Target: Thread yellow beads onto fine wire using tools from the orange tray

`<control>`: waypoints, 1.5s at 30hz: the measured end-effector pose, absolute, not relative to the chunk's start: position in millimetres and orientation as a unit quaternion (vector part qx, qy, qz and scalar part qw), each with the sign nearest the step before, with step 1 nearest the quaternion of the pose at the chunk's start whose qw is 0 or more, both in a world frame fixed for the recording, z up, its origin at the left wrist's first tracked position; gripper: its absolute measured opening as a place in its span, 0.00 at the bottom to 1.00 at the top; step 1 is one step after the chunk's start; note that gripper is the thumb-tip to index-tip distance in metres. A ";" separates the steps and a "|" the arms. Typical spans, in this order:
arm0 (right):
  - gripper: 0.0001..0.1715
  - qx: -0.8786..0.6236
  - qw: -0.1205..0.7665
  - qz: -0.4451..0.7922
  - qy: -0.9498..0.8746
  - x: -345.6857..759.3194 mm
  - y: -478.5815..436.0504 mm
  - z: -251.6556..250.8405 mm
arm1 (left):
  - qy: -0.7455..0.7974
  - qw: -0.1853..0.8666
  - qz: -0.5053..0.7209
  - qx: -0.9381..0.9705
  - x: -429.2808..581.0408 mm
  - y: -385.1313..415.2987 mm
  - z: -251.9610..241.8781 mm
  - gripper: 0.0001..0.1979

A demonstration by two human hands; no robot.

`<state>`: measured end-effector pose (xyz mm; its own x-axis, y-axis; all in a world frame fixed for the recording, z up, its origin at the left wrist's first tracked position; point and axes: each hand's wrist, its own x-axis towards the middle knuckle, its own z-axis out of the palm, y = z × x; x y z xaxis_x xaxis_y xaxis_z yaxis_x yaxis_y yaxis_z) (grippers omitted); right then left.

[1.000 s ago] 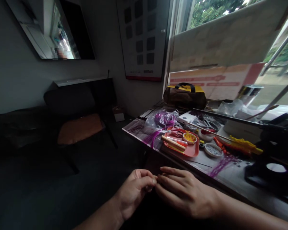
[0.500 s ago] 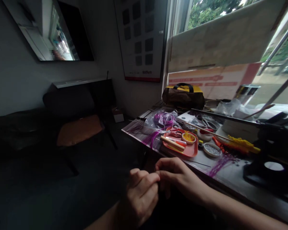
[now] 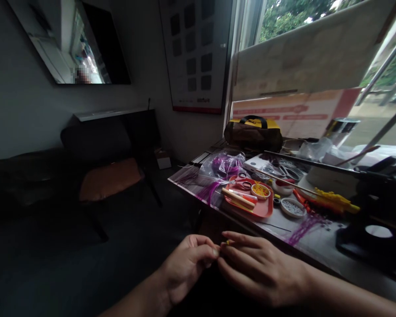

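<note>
tiny yellow piece (image 3: 228, 242), material unclear, sits at the fingertips of the right hand (image 3: 259, 269), in front of the cluttered grey desk (image 3: 317, 246); can't tell if that grip's clamped. left hand (image 3: 192, 259) grip is pinched together, contents hidden. looks mid-job, nothing finished showing.

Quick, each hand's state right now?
Left hand: closed in a pinch; anything held is hidden.
Right hand: partly curled, small yellow piece showing; whether gripped cannot be told.
</note>
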<state>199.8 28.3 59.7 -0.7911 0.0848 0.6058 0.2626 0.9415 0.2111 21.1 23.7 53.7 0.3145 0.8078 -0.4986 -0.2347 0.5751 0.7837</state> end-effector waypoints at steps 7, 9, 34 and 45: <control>0.19 -0.341 0.371 0.330 -0.798 183.5 30.6 55.3 | 0.438 0.294 0.406 0.746 22.2 9.2 52.0 0.07; 0.16 -0.387 0.356 0.510 -0.680 177.6 32.3 55.4 | 0.386 0.102 0.414 0.818 19.1 5.1 49.3 0.08; 0.15 -0.367 0.362 0.353 -0.780 178.8 28.6 60.0 | 0.419 0.234 0.417 0.772 16.7 8.5 55.6 0.07; 0.11 -0.314 0.353 0.295 -0.831 184.2 33.4 62.7 | 0.383 0.235 0.378 0.809 10.8 17.6 59.8 0.06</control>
<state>184.2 33.4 62.7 -0.5543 0.7295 0.4007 0.3139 0.6292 -0.7111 10.8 17.6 59.8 0.4207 0.7975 0.4324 0.4422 -0.5965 0.6699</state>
